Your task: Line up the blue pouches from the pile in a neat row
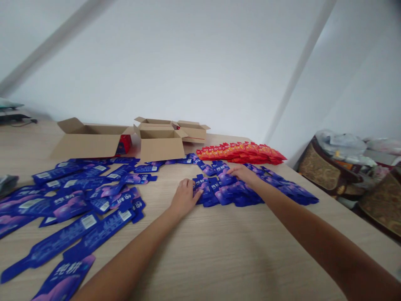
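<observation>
My right hand (246,174) reaches over the overlapping rows of blue pouches, fingertips closed on the upper edge of one blue pouch (224,175) with white lettering. My left hand (184,198) rests at the left end of the front row (232,195). Its thumb is spread from its fingers and touches the edge of the end pouch (203,191). Beyond my right forearm, more blue pouches (288,188) lie overlapped toward the table's right edge. My right hand partly covers the pouches beneath it.
Loose flat blue packs (75,205) are strewn over the left of the wooden table (200,259). Open cardboard boxes (161,148) stand behind. A long overlapped row of red pouches (241,152) lies at the back right. Patterned seats (326,169) with plastic bags stand beyond the right edge.
</observation>
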The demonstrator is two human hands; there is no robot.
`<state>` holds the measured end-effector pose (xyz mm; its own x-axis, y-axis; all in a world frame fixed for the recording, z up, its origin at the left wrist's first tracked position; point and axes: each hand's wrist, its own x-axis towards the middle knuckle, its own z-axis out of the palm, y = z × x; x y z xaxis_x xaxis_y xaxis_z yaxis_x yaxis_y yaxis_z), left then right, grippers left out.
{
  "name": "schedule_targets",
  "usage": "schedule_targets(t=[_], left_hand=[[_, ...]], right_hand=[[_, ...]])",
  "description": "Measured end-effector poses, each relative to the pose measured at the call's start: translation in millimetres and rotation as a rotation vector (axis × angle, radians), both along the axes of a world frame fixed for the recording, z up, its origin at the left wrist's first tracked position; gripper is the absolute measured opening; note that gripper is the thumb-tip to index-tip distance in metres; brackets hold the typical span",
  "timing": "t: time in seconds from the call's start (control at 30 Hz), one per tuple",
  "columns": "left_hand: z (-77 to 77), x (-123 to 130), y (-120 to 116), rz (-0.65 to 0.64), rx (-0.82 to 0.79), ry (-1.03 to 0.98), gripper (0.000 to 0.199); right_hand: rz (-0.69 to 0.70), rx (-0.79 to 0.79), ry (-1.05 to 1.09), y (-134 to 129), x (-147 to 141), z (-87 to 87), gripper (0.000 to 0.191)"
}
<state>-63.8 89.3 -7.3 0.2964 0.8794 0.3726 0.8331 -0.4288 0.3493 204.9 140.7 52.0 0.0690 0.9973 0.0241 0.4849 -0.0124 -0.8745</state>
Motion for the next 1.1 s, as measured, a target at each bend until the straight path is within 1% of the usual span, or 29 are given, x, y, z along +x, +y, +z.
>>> schedule_targets(t=[0.07, 0.13, 0.17, 0.23, 0.37, 0.43, 0.5, 0.67, 0.77, 0.83, 0.93, 1.03, 1.1], left_hand=[[-1.9, 9.4, -4.3, -0.097, 0.001, 0.012, 0.062], [-4.3, 18.4, -8.0, -0.154, -0.055, 0.048, 0.077], [-5.7, 22.2, -9.5, -0.167, -0.081, 0.069, 0.083], [-8.8, 27.4, -11.6, -0.173, -0.108, 0.106, 0.088], [-13.9, 30.3, -13.8, -0.161, -0.086, 0.138, 0.083], [-15.0, 30.7, -15.0, -0.149, -0.075, 0.137, 0.082], [-15.3, 31.7, -16.1, -0.131, -0.072, 0.134, 0.081], [-16.8, 35.0, -16.7, -0.101, -0.046, 0.130, 0.073], [-17.4, 35.5, -16.4, -0.096, -0.040, 0.122, 0.070], [-16.9, 35.1, -16.7, -0.095, -0.045, 0.112, 0.070], [-16.1, 34.1, -17.4, -0.095, -0.059, 0.097, 0.075], [-16.6, 32.8, -17.9, -0.102, -0.070, 0.080, 0.080], [-16.9, 31.7, -18.3, -0.108, -0.072, 0.066, 0.081]], right_hand=[[0.056, -0.007, -0.197, -13.1, -15.7, -5.6, 0.021], [0.099, 0.002, -0.385, -23.2, -26.4, -8.2, 0.027], [0.114, 0.010, -0.445, -27.3, -29.9, -8.8, 0.029], [0.124, 0.030, -0.478, -34.1, -33.4, -9.4, 0.029], [0.186, 0.121, -0.623, -43.3, -34.0, -11.1, 0.027], [0.234, 0.178, -0.700, -45.9, -34.4, -12.5, 0.025], [0.252, 0.214, -0.742, -47.8, -35.8, -13.6, 0.022], [0.261, 0.215, -0.816, -46.1, -41.0, -10.7, 0.015], [0.218, 0.221, -0.909, -29.1, -43.5, -4.8, 0.020], [0.195, 0.201, -0.952, -8.2, -47.1, -1.9, 0.022], [0.201, 0.151, -0.971, 29.7, -59.4, -2.4, 0.024], [0.200, 0.083, -0.989, 62.3, -77.9, -6.1, 0.037], [0.211, 0.025, -1.001, 77.2, -89.2, -7.9, 0.045]])
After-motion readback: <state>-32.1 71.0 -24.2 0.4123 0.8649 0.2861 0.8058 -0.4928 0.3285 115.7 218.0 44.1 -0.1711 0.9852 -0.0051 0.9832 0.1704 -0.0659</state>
